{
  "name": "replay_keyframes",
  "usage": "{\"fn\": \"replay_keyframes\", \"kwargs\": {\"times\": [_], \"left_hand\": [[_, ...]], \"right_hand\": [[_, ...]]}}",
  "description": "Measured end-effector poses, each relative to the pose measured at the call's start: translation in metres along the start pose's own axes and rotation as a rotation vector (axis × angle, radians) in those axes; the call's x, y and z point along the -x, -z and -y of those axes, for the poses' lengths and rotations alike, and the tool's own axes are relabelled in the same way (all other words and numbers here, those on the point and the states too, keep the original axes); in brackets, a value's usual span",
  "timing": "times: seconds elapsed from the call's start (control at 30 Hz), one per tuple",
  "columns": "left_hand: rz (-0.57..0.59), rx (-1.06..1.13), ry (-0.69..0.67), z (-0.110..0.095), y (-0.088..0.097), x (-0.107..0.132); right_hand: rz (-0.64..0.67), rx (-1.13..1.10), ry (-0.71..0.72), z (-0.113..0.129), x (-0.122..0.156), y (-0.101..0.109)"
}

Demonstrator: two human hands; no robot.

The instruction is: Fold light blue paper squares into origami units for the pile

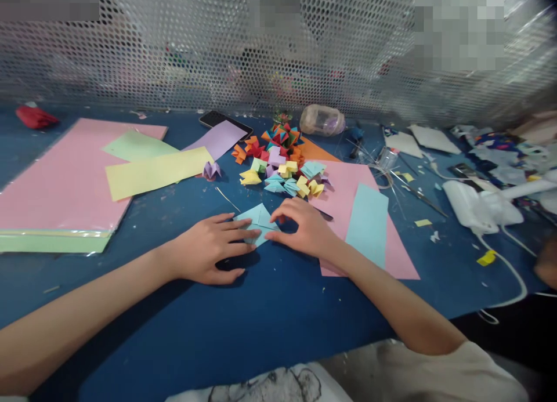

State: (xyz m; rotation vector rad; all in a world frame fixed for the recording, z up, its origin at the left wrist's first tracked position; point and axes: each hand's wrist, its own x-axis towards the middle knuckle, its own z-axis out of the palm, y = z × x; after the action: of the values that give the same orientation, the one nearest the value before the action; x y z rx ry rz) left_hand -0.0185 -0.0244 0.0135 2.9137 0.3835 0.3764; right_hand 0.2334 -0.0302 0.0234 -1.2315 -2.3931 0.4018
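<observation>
A folded light-blue paper piece (257, 221) lies on the blue table (261, 321) in front of me. My left hand (209, 250) rests on its left side with the fingers stretched flat across it. My right hand (304, 228) presses the paper's right edge, fingertips curled down and pinched on the fold. Just behind lies a heap of small folded paper shapes (281, 164) in orange, red, yellow, purple and light blue. A single purple folded piece (211, 170) sits to the heap's left.
Pink sheets (65, 181) with yellow (156, 171) and green strips lie at left; a phone (217, 119) and a lilac sheet behind. Pink (343, 184) and light-blue paper (368, 225) lie at right, then a white glue gun (478, 205) with cord, wires, scraps. A perforated screen (278, 48) closes the back.
</observation>
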Motion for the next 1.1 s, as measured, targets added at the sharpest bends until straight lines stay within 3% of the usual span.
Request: {"fn": "replay_keyframes", "kwargs": {"times": [0.13,0.3,0.43,0.6,0.7,0.83,1.1], "left_hand": [[0.025,-0.012,-0.012,-0.001,0.002,-0.001],[0.009,-0.035,0.096,-0.002,-0.002,-0.002],[-0.038,-0.009,0.174,-0.001,-0.007,-0.003],[-0.261,0.034,0.205,-0.001,-0.011,-0.003],[-0.359,0.152,0.308,-0.005,-0.006,-0.004],[-0.348,0.429,0.516,-0.013,0.008,-0.008],[-0.387,0.798,0.672,-0.023,0.013,-0.013]], "right_hand": [[0.08,0.052,0.157,0.005,0.001,-0.007],[0.077,0.222,0.424,-0.001,0.004,-0.004],[0.058,0.25,0.492,-0.003,0.008,-0.006],[-0.043,0.232,0.473,0.003,0.01,-0.011],[-0.128,0.172,0.406,0.011,0.011,-0.013],[-0.157,0.028,0.29,0.018,0.012,-0.012],[-0.224,-0.249,-0.075,0.032,0.012,-0.004]]}}
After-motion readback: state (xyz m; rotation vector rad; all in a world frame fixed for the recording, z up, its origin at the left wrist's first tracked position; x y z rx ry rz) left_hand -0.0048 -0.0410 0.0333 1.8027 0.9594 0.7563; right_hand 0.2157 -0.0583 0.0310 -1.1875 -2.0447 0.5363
